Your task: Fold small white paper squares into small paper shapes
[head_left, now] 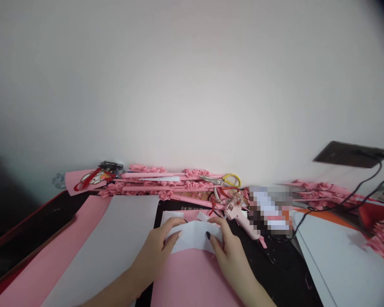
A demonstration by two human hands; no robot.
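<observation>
Apparently creased mid-length: white paper strip (192, 236), over pink sheet (192, 281), near side, centre. Left hand (160, 241): fingers clamped on its left end; right hand (228, 246): fingers clamped on right end. Light, equal pressure both sides should spare the crease from skewing.

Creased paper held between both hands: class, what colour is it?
White; the creased paper shows best in the head view.
</observation>
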